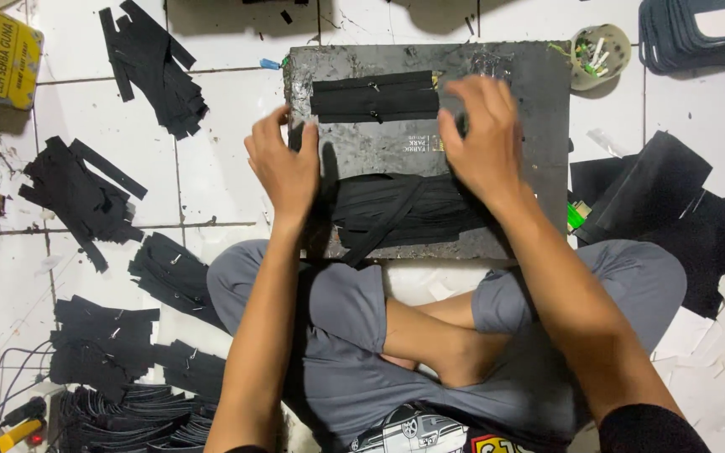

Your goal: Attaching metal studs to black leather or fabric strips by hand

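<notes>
The left hand and right hand are spread flat, gripping nothing, on the dark work board. The black zipper strips lie between them, at the far side. Edges are best squared with even pressure.

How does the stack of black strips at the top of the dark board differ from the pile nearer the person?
The top stack lies flat and squared, edges aligned; the near pile is looser, with one strip slanting across it. The top stack looks narrower, the near pile wider. The right hand is at the top stack's end; the left hand is beside the near pile. Both are black, on the board.
</notes>
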